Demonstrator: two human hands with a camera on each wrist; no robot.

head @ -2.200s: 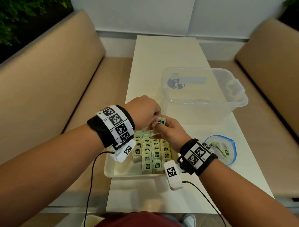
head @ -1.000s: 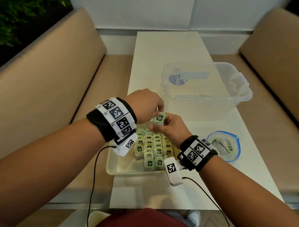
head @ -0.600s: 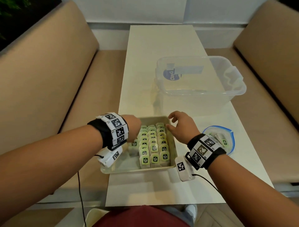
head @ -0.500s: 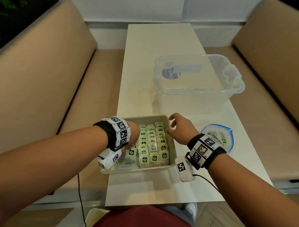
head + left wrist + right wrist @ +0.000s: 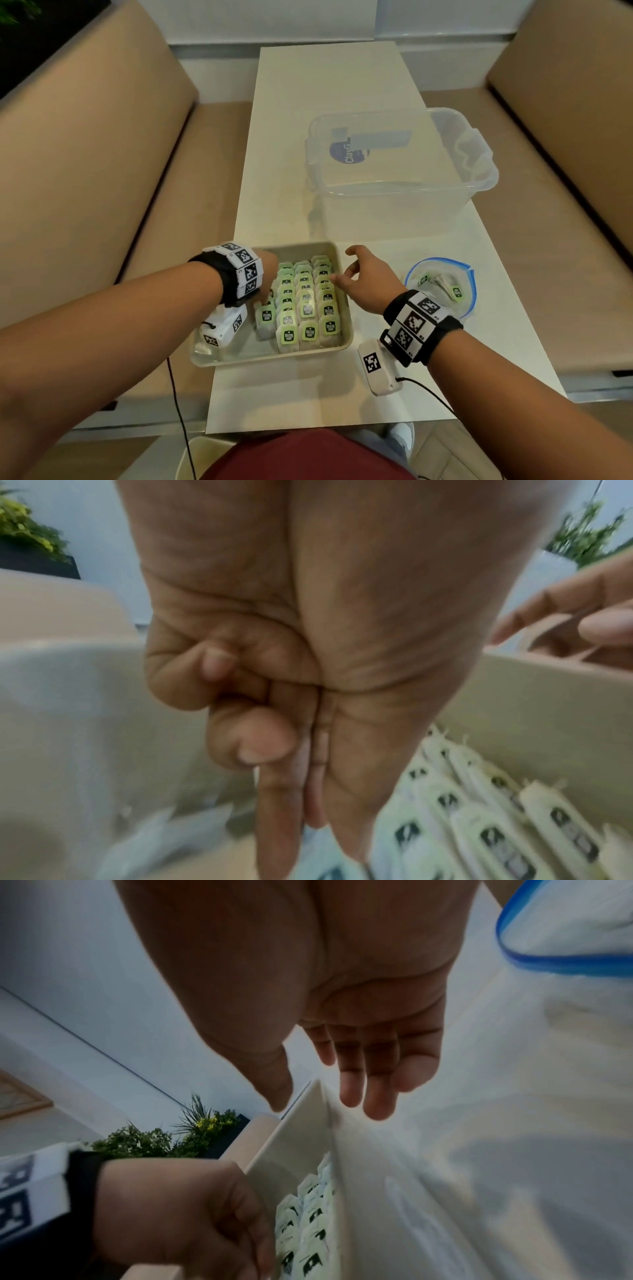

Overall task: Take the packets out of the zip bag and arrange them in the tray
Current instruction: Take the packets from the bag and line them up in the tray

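A beige tray (image 5: pixel 274 358) holds several rows of green-labelled packets (image 5: pixel 306 310). My left hand (image 5: pixel 263 301) reaches down into the tray's left side. In the left wrist view its thumb and forefinger (image 5: pixel 277 818) pinch the top of a pale packet (image 5: pixel 320 844) at the front of the short left column, and the other fingers are curled. My right hand (image 5: pixel 342 267) hovers over the tray's right rim (image 5: pixel 308 1123) with straight fingers and holds nothing. The blue-rimmed zip bag (image 5: pixel 442 287) lies open to the right of the tray, with a few packets inside.
A clear plastic tub (image 5: pixel 404 164) stands behind the tray on the narrow white table (image 5: pixel 308 85). Tan benches (image 5: pixel 85 154) run along both sides. A cable (image 5: pixel 431 394) trails from my right wrist across the table's near edge.
Both hands held one packet above the tray. My left hand has carried it down into the left column. My right hand let go and spread over the tray's right rim.
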